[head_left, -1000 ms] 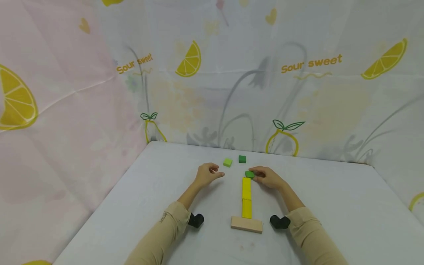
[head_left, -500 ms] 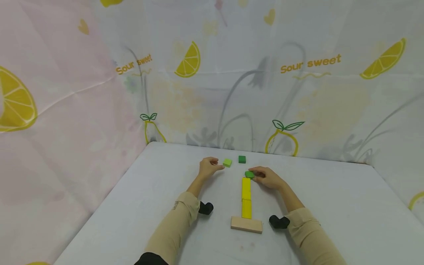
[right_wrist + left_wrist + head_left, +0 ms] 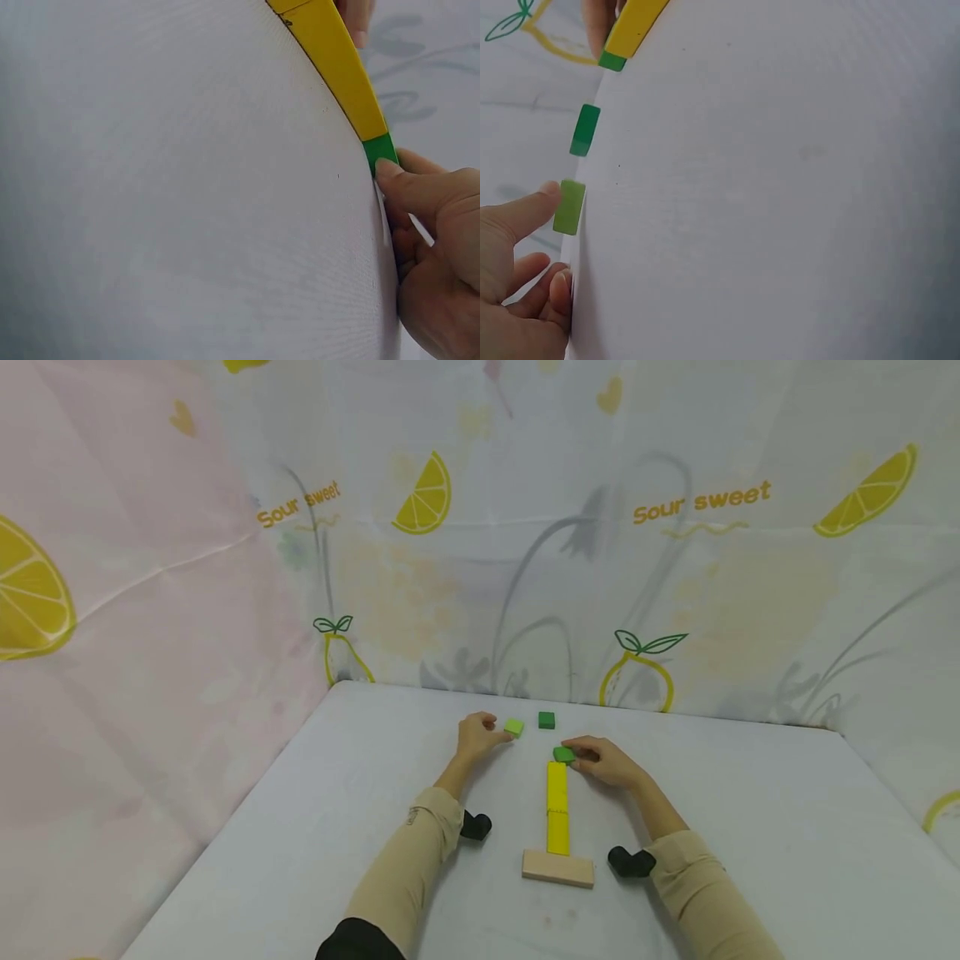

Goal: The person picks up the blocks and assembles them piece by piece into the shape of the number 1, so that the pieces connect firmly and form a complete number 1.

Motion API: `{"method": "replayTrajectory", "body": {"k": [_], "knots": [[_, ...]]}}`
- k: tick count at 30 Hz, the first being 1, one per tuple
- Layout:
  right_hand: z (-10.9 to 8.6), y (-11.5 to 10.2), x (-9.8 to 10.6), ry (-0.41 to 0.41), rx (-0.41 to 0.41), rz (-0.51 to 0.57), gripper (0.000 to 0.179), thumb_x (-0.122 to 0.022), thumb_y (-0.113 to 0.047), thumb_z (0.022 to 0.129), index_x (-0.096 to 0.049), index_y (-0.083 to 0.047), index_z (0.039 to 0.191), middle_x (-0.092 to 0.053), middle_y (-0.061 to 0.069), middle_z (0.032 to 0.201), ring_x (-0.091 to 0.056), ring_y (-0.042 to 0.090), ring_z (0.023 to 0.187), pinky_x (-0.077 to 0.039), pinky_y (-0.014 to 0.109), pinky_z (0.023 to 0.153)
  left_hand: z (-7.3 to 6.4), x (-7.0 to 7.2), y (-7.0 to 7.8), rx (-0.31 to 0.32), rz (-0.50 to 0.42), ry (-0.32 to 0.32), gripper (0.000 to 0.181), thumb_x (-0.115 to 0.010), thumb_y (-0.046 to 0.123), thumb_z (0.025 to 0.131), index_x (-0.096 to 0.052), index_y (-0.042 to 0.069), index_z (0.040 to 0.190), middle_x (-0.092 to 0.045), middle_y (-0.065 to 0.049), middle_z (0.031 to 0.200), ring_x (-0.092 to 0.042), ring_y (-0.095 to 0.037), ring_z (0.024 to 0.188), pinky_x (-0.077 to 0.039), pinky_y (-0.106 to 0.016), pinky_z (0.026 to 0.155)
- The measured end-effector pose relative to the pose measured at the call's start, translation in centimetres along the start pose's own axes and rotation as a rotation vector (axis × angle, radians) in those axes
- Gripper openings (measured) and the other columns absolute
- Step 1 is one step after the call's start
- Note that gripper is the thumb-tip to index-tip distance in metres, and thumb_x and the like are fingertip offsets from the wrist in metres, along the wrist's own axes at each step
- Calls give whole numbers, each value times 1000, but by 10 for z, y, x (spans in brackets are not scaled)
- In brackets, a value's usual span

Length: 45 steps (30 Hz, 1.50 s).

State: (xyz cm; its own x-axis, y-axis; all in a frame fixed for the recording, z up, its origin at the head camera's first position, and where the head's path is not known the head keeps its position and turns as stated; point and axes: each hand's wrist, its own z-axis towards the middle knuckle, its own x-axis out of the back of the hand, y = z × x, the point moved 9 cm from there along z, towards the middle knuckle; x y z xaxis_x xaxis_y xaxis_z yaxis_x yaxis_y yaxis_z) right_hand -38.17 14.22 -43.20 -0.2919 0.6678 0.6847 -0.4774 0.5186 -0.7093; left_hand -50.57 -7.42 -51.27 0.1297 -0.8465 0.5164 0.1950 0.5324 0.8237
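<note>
My left hand (image 3: pixel 478 737) is beside a light green block (image 3: pixel 513 727) near the back of the table. In the left wrist view its thumb touches or nearly touches that block, while the other fingers lie lower, apart from it. My right hand (image 3: pixel 606 762) pinches a green block (image 3: pixel 563 754) between thumb and forefinger, at the far end of a row of two yellow blocks (image 3: pixel 557 808). From the right wrist, the green block (image 3: pixel 380 152) lies against the end of the yellow block (image 3: pixel 337 67). A plain wooden plank (image 3: pixel 558 868) lies crosswise at the row's near end.
A dark green block (image 3: pixel 547 720) lies alone at the back, right of the light green one. Behind the white table (image 3: pixel 750 827) hangs a lemon-print cloth (image 3: pixel 480 568). Black wrist mounts (image 3: pixel 632 862) stick out inward from both sleeves.
My left hand has moved forward and right, up to the light green block. My right hand keeps its pinch on the green block at the row's end.
</note>
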Motion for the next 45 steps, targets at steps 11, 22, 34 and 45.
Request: {"method": "replayTrajectory", "body": {"k": [11,22,34,45], "knots": [[-2,-3,4,-12,30,17,35,-59,0,87,-56,10,120,-56,27,121,-53,34,102,-44,42,89,-48,30,78,82,115,-6,51,-84,21,66,-65,-9,102,-62,-18,99,-57,-32,98,-46,-41,85],[-5,-21,4,-12,4,18,34,-55,8,87,-53,16,119,-52,33,122,-52,43,105,-41,53,91,-60,37,96,75,135,35,46,-81,18,71,-64,-10,103,-62,-20,101,-56,-31,100,-45,-40,88],[-1,2,2,-2,-5,6,35,-59,-2,88,-57,7,122,-56,25,123,-54,36,106,-43,47,92,-60,27,105,37,228,-10,55,-81,30,72,-63,-11,104,-59,-20,98,-53,-31,96,-45,-38,86],[-4,2,2,3,-12,-1,36,-58,-2,88,-56,6,123,-56,24,123,-54,35,105,-43,45,91,-59,26,109,-13,292,50,30,-72,15,77,-65,-10,91,-60,-17,87,-54,-29,89,-44,-37,79]]}}
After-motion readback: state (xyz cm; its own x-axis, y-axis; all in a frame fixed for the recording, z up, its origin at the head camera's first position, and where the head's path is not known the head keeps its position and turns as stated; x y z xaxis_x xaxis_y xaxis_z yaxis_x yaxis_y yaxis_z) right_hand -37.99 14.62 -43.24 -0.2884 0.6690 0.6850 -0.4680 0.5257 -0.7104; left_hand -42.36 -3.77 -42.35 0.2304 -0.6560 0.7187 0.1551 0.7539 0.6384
